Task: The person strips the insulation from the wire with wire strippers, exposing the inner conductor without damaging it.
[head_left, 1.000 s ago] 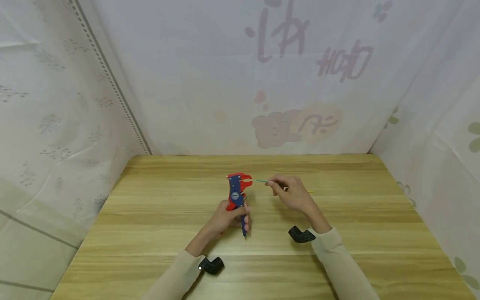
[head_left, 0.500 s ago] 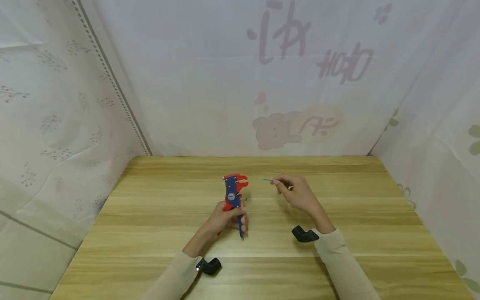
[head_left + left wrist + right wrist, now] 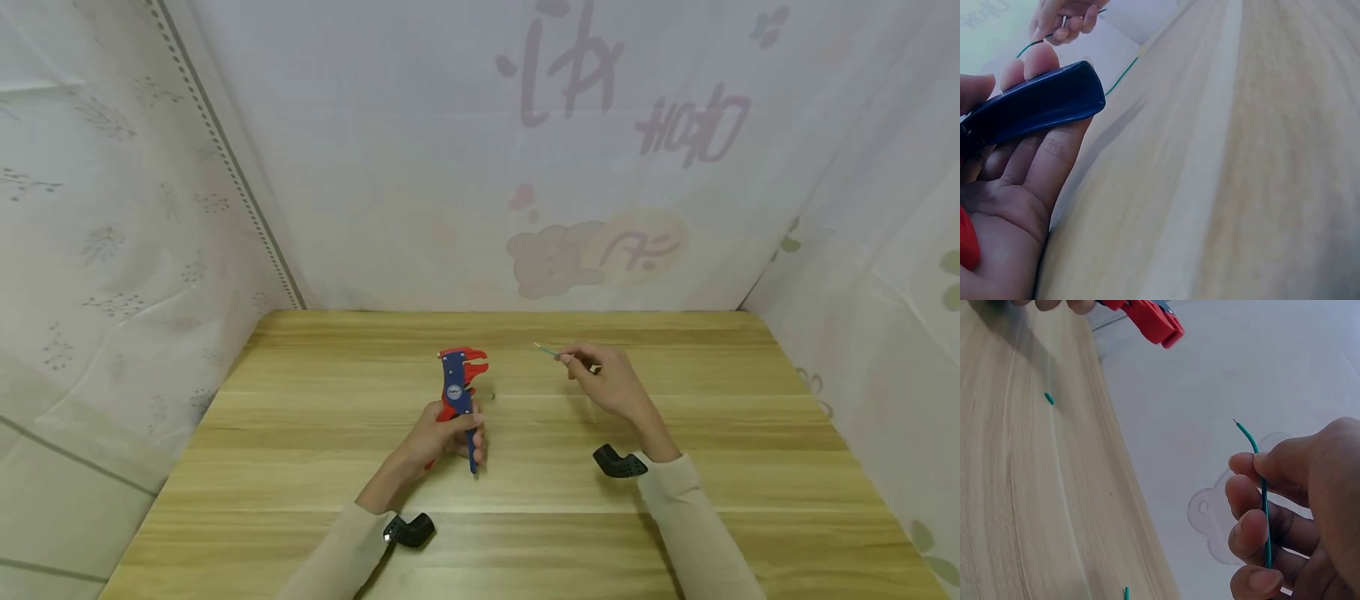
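My left hand (image 3: pixel 442 437) grips a red and blue wire stripper (image 3: pixel 454 383) by its handles, with the red nose pointing right and a gap between its jaws. In the left wrist view, fingers curl round the blue handle (image 3: pixel 1041 103). Across from it, my right hand (image 3: pixel 611 387) pinches a thin green wire (image 3: pixel 1265 506) between thumb and forefinger. The wire's tip looks bare and points up and left, apart from the stripper. On the table between the hands lies a short green piece (image 3: pixel 1049 398), perhaps cut insulation.
The wooden table (image 3: pixel 525 533) meets patterned cloth walls (image 3: pixel 375 167) at its back and sides. In the left wrist view, another green wire stretch (image 3: pixel 1124 76) shows past the handle, with a yellowish bit (image 3: pixel 1142 51) at its far end.
The hands have moved apart: my left hand with the stripper to the left, my right hand with the wire to the right. The wire's tip has tilted upward. A small piece now shows on the table.
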Motion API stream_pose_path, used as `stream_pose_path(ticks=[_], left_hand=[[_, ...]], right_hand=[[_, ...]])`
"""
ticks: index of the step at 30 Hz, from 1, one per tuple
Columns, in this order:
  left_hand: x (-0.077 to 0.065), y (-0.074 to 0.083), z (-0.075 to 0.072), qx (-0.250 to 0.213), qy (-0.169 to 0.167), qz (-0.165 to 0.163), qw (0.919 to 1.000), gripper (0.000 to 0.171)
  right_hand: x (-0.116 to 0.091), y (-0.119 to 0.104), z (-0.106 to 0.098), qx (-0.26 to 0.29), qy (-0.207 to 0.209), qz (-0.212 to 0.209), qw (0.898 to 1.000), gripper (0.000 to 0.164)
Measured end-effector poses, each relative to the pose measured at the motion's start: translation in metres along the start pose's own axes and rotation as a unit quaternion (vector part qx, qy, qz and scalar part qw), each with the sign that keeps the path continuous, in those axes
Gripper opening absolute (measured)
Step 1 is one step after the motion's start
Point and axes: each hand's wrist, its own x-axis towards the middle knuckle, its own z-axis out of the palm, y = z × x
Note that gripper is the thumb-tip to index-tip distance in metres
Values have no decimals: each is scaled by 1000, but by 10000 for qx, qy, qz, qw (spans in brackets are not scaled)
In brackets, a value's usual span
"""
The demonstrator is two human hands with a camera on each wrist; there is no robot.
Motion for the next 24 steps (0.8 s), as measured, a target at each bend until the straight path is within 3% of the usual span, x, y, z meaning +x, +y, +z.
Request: stream_pose_path(ticks=[14,24], left_hand=[[-2,-3,-5,67,-132,-98,9998,24],[-1,-3,-6,-11,-175,-158,9997,28]], right_hand=[[-2,13,-10,-266,183,276,9991,25],[-3,23,-19,-146,378,351,9986,24]])
